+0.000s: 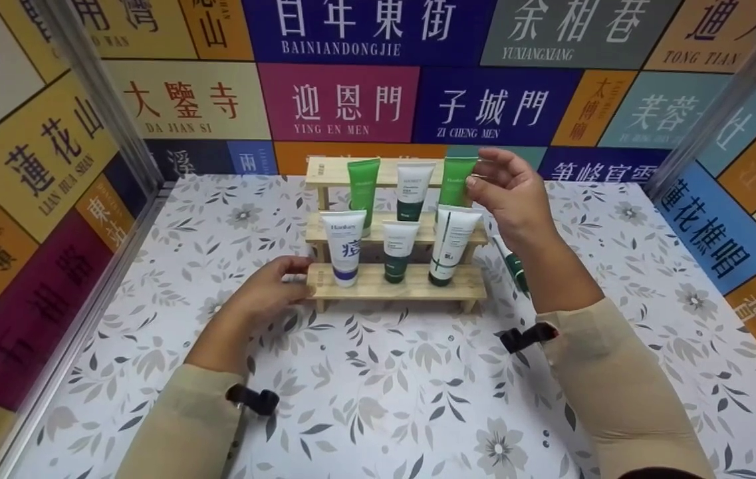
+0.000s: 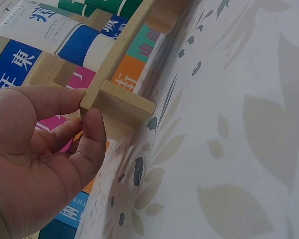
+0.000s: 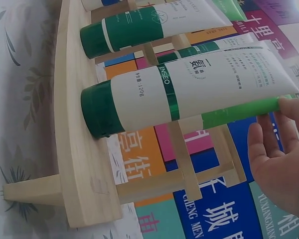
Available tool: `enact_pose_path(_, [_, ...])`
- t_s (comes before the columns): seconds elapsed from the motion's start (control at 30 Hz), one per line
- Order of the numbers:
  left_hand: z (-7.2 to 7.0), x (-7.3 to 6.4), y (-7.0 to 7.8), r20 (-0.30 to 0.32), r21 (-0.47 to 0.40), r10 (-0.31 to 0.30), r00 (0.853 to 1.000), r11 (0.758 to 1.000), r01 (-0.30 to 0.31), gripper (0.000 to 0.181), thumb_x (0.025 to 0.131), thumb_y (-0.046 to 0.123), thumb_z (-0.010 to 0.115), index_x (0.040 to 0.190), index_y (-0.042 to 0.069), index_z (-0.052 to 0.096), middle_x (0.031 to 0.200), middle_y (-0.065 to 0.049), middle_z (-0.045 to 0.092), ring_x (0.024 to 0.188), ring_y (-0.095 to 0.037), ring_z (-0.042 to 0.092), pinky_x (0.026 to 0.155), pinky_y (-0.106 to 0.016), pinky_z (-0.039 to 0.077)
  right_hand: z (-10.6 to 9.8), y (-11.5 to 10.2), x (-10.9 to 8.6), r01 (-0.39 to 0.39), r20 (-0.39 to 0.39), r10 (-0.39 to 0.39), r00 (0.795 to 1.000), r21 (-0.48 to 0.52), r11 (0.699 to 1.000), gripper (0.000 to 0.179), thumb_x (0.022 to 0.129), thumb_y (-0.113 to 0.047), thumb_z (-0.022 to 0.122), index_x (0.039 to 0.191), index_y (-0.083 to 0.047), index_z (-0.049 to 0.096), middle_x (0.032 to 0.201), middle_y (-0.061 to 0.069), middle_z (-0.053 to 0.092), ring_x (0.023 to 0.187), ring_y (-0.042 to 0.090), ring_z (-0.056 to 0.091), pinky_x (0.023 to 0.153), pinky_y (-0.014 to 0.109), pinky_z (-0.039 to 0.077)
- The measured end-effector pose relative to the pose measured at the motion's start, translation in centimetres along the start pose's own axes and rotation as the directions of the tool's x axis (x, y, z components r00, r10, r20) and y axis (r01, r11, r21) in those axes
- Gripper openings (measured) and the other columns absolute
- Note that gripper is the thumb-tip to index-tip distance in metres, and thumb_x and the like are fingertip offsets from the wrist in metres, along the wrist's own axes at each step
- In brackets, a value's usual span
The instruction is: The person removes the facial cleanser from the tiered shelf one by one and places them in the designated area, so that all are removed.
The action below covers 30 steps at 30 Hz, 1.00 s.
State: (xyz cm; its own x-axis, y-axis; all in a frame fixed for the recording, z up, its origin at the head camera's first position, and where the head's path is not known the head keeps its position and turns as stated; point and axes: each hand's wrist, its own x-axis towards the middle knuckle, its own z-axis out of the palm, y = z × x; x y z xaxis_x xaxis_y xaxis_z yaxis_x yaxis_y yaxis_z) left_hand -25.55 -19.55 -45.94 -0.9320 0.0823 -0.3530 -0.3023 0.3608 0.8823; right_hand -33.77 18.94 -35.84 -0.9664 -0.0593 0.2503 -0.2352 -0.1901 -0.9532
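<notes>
A three-tier wooden stand [image 1: 411, 293] holds two rows of upright tubes. My left hand [image 1: 271, 289] pinches the left end of its lowest shelf [image 2: 102, 82] between thumb and fingers. At the right of the middle tier, my right hand [image 1: 517, 193] pinches the top of a bright green tube [image 1: 455, 183]; its lower part is hidden behind a white tube with a dark green cap [image 1: 455, 243]. A second green tube [image 1: 363, 189] and a white-and-green one [image 1: 413, 189] share that tier. In front stand a white-and-blue tube [image 1: 344, 249] and a small white-and-green tube [image 1: 399, 253].
A dark green tube [image 1: 516, 269] lies on the table right of the stand, partly covered by my right forearm. The leaf-patterned tabletop [image 1: 364, 392] spreads around the stand. Colourful lettered panels [image 1: 338, 103] rise behind and at both sides.
</notes>
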Motion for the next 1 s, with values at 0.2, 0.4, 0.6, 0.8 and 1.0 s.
enact_pose_path(0.2, [0.1, -0.1, 0.1, -0.003, -0.006, -0.005, 1.000, 1.000, 0.005, 0.064, 0.096, 0.011, 0.072, 0.155, 0.015, 0.050, 0.161, -0.007, 0.051, 0.142, -0.028, 0.056, 0.116, -0.041, 0.051, 0.1, 0.2, 0.0, 0.013, 0.008, -0.013, 1.000, -0.012, 1.000, 0.038, 0.094, 0.006, 0.075, 0.127, -0.011, 0.069, 0.113, 0.003, 0.071, 0.102, 0.017, 0.068, 0.081, 0.024, 0.063])
enact_pose_path(0.4, [0.3, -0.1, -0.2, 0.010, -0.056, 0.028, 1.000, 0.998, -0.027, 0.064, 0.095, 0.005, 0.069, 0.156, 0.009, 0.049, 0.161, -0.012, 0.048, 0.138, -0.030, 0.058, 0.112, -0.039, 0.054, -0.3, 0.2, -0.1, 0.021, -0.008, -0.021, 1.000, -0.011, 1.000, 0.039, 0.095, 0.004, 0.075, 0.132, -0.006, 0.067, 0.115, 0.004, 0.069, 0.109, 0.020, 0.068, 0.085, 0.027, 0.064])
enact_pose_path(0.6, [0.1, -0.1, -0.2, 0.010, -0.040, 0.032, 0.999, 0.999, -0.032, 0.065, 0.095, 0.008, 0.070, 0.156, 0.009, 0.048, 0.161, -0.012, 0.048, 0.138, -0.030, 0.058, 0.112, -0.040, 0.054, -1.5, -0.2, -0.6, 0.056, -0.029, -0.056, 0.998, 0.007, 0.998, 0.036, 0.097, 0.005, 0.072, 0.129, -0.010, 0.068, 0.118, 0.006, 0.070, 0.111, 0.021, 0.069, 0.085, 0.027, 0.064])
enact_pose_path(0.8, [0.1, -0.1, -0.2, 0.003, -0.022, 0.033, 0.999, 0.999, -0.033, 0.065, 0.095, 0.009, 0.070, 0.156, 0.010, 0.049, 0.162, -0.010, 0.048, 0.142, -0.030, 0.056, 0.116, -0.042, 0.051, -3.4, -0.4, -1.2, 0.070, -0.068, -0.066, 0.996, 0.061, 0.996, 0.036, 0.097, 0.007, 0.071, 0.129, -0.008, 0.066, 0.119, 0.008, 0.071, 0.112, 0.022, 0.070, 0.089, 0.031, 0.066])
enact_pose_path(1.0, [0.1, -0.1, -0.1, -0.005, -0.018, 0.017, 1.000, 1.000, -0.018, 0.064, 0.094, 0.009, 0.070, 0.155, 0.012, 0.050, 0.162, -0.008, 0.049, 0.143, -0.029, 0.055, 0.118, -0.043, 0.050, -5.9, -0.7, -2.4, 0.079, -0.099, -0.065, 0.993, 0.141, 0.987, 0.041, 0.096, 0.005, 0.074, 0.134, -0.004, 0.062, 0.121, 0.009, 0.070, 0.116, 0.024, 0.070, 0.094, 0.033, 0.065])
